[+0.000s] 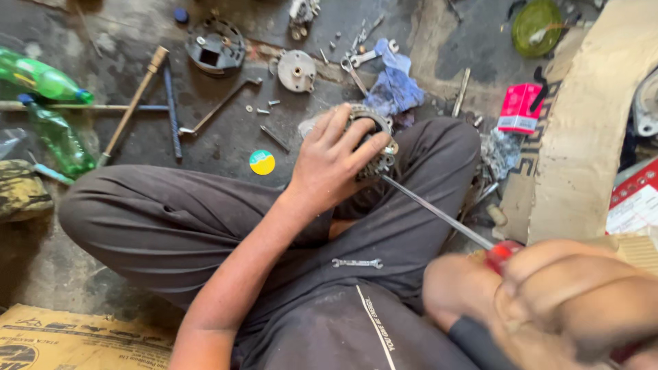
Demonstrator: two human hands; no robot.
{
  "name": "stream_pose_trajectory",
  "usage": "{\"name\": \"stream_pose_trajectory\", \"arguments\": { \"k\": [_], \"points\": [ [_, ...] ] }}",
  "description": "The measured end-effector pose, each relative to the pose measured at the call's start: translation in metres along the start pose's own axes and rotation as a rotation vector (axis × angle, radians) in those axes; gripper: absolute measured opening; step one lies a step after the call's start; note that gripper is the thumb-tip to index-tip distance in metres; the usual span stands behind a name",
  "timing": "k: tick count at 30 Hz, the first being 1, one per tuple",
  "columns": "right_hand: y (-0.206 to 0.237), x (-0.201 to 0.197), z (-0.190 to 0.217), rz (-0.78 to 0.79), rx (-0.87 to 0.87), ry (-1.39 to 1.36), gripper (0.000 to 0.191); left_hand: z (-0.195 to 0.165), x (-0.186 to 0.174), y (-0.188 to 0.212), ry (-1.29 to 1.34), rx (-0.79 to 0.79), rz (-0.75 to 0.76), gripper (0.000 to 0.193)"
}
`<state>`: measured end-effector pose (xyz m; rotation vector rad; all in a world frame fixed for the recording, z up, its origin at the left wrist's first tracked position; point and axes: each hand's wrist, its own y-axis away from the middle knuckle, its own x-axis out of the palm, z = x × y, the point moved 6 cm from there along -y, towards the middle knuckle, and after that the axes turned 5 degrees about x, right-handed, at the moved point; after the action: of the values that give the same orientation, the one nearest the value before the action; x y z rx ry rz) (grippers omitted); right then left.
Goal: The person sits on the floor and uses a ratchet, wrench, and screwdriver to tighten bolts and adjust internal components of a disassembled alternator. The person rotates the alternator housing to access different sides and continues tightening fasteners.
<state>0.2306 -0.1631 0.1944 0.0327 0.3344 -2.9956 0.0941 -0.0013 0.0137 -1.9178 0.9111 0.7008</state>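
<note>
On our lap, our left hand (334, 159) was clamped over the round metal alternator part (375, 147) resting on the right knee, while our right hand (548, 301), blurred near the lens, was closed on the red-handled screwdriver (439, 214) with its tip in the part's side. We judged it best to keep the shaft in line with the fastener and the left grip firm. Room was tight: spanners (356, 65), blue rag (394, 85) and cardboard (582, 130) crowded us; the small spanner (356, 262) lay on our trousers.

left hand (334, 159) gripping alternator part (375, 144), right hand (555, 301) driving screwdriver (439, 214)
</note>
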Motion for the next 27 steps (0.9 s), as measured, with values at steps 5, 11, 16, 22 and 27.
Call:
{"name": "stream_pose_trajectory", "arguments": {
  "k": [5, 11, 16, 22, 27],
  "points": [
    [-0.021, -0.003, -0.015, 0.445, -0.101, -0.127, 0.030, -0.001, -0.003, -0.001, -0.007, 0.001, -0.022, 0.064],
    [-0.048, 0.001, -0.001, 0.237, -0.076, -0.132, 0.028, -0.003, -0.008, -0.003, -0.005, -0.006, -0.031, 0.066],
    [-0.002, -0.004, 0.001, -0.051, -0.002, -0.032, 0.027, 0.001, -0.002, 0.000, -0.036, -0.004, -0.022, 0.063],
    [-0.016, -0.010, -0.010, 0.464, -0.103, -0.154, 0.026, 0.000, -0.002, -0.001, -0.049, 0.017, -0.028, 0.060],
    [-0.051, -0.015, -0.004, 0.328, -0.127, -0.237, 0.024, -0.003, -0.008, -0.004, -0.019, -0.005, -0.030, 0.067]
  ]
}}
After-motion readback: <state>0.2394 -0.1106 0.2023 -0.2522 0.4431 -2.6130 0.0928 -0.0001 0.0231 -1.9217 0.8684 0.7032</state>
